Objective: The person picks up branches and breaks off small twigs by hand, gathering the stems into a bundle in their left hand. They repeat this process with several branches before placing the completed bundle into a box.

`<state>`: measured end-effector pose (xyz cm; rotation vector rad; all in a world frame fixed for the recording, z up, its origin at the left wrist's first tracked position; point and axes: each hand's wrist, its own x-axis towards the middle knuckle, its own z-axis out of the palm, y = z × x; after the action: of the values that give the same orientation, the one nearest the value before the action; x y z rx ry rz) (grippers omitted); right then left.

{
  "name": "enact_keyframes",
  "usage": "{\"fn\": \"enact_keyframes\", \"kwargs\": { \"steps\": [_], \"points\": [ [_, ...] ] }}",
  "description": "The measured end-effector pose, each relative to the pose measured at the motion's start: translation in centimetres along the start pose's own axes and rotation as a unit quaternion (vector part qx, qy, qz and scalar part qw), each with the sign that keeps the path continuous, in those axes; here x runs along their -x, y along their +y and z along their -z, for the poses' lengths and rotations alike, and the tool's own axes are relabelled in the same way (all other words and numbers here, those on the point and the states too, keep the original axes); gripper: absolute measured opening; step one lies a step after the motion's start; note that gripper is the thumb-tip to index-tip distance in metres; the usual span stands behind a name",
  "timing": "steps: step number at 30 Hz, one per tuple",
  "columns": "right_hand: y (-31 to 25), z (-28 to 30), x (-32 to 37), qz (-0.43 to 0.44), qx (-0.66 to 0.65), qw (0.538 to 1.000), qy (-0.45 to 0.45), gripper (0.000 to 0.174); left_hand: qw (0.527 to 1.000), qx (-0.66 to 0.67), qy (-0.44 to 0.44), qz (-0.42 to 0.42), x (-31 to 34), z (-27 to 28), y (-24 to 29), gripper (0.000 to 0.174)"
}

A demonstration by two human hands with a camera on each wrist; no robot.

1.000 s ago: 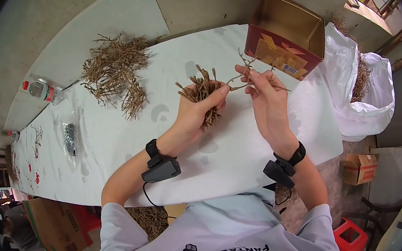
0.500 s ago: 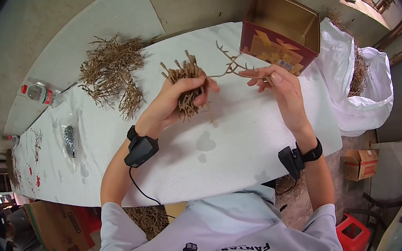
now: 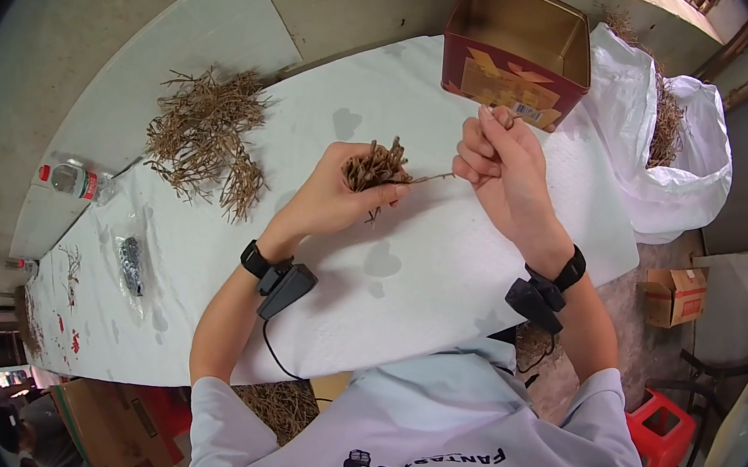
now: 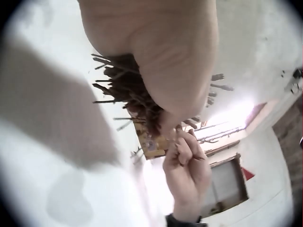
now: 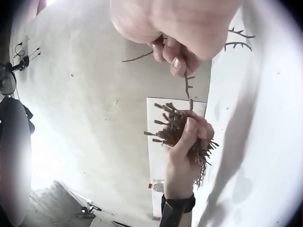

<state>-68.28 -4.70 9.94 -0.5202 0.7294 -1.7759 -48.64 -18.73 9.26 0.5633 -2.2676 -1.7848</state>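
My left hand (image 3: 323, 193) grips a bundle of dry brown twigs (image 3: 370, 169), thumb across it and cut ends facing up. From its thumb side a single thin twig (image 3: 434, 179) reaches toward my right hand (image 3: 512, 171). In the right wrist view that twig (image 5: 188, 85) runs from the bundle (image 5: 176, 125) up to the right fingertips. Thumb and curled fingers of the right hand pinch a branching twig, whose forks (image 5: 241, 46) stick out beside the hand. Most of it is hidden inside the fingers.
A loose pile of twigs (image 3: 205, 136) lies on the white-covered table (image 3: 444, 269) at left. Behind the right hand stands an open red tin (image 3: 514, 60); right of it, a white sack (image 3: 692, 196) holds more twigs. A bottle (image 3: 75, 181) and plastic packet (image 3: 131, 261) lie far left.
The left hand shifted left, then back right, and its bundle turned end-up. The right hand's fingers have curled in, and the forked twig that spread between the hands is now mostly inside them.
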Motion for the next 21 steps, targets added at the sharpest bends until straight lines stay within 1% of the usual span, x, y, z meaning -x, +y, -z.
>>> {"fn": "enact_keyframes", "kwargs": {
  "steps": [1, 2, 3, 4, 5, 6, 7, 9, 10, 11, 13, 14, 15, 17, 18, 19, 21],
  "points": [
    [-0.1, 0.3, 0.0, -0.019, 0.017, 1.000, 0.007, 0.009, 0.998, -0.049, 0.005, -0.035, 0.1, 0.3, 0.0, 0.010],
    [-0.2, 0.6, 0.0, -0.039, 0.034, 0.999, 0.013, 0.009, 0.998, -0.049, 0.007, -0.035, 0.2, 0.7, 0.2, 0.010],
    [-0.4, 1.1, 0.2, -0.041, 0.035, 0.998, 0.012, 0.009, 0.980, -0.163, 0.023, -0.116, 0.1, 1.2, 0.7, 0.010],
    [-0.7, 1.7, 0.6, -0.043, 0.016, 0.999, -0.022, 0.009, 0.942, -0.272, 0.037, -0.194, -0.1, 1.7, 1.1, 0.011],
    [-1.0, 2.4, 1.0, -0.045, -0.003, 0.997, -0.056, 0.010, 0.885, -0.377, 0.051, -0.268, -0.2, 2.4, 1.2, 0.013],
    [-1.2, 2.8, 1.4, -0.048, -0.023, 0.995, -0.090, 0.011, 0.893, -0.381, 0.082, -0.226, -0.3, 3.9, 0.8, 0.015],
    [-1.5, 3.0, 1.7, -0.051, -0.022, 0.994, -0.090, 0.011, 0.898, -0.383, 0.115, -0.182, 0.2, 5.8, 0.0, 0.018],
    [-3.0, 3.3, 2.3, -0.010, -0.016, 0.999, -0.035, 0.021, 0.938, -0.261, 0.192, -0.122, 0.5, 8.7, -2.2, 0.013],
    [-3.8, 3.3, 2.8, 0.012, -0.013, 1.000, -0.005, 0.027, 0.939, -0.258, 0.187, -0.129, 0.0, 8.4, -1.8, 0.013],
    [-4.2, 2.9, 3.2, 0.017, -0.010, 1.000, 0.000, 0.027, 0.942, -0.260, 0.188, -0.100, 0.0, 8.1, -1.3, 0.013],
    [-4.4, 1.2, 3.0, -0.019, -0.043, 0.999, -0.016, 0.045, 0.943, -0.268, 0.195, -0.038, 0.3, 7.7, -0.4, 0.013],
    [-4.3, 0.8, 3.0, -0.038, -0.061, 0.997, -0.025, 0.055, 0.942, -0.269, 0.194, -0.040, 0.4, 7.6, -0.4, 0.013],
    [-4.2, 0.8, 3.0, -0.036, -0.061, 0.997, -0.024, 0.055, 0.935, -0.304, 0.176, -0.053, 0.4, 7.2, -0.5, 0.013],
    [-4.2, 1.1, 3.3, -0.053, -0.089, 0.995, -0.009, 0.063, 0.916, -0.367, 0.137, -0.082, 0.1, 6.3, -0.7, 0.015],
    [-4.3, 1.3, 3.5, -0.062, -0.102, 0.993, -0.001, 0.068, 0.917, -0.365, 0.134, -0.086, 0.1, 6.0, -0.6, 0.015],
    [-4.7, 1.5, 3.8, -0.059, -0.099, 0.993, 0.003, 0.068, 0.915, -0.375, 0.122, -0.083, 0.1, 5.8, -0.5, 0.015],
    [-5.6, 2.4, 5.0, -0.025, -0.018, 0.999, 0.012, 0.062, 0.911, -0.394, 0.097, -0.076, 0.3, 5.3, -0.1, 0.015]
  ]
}}
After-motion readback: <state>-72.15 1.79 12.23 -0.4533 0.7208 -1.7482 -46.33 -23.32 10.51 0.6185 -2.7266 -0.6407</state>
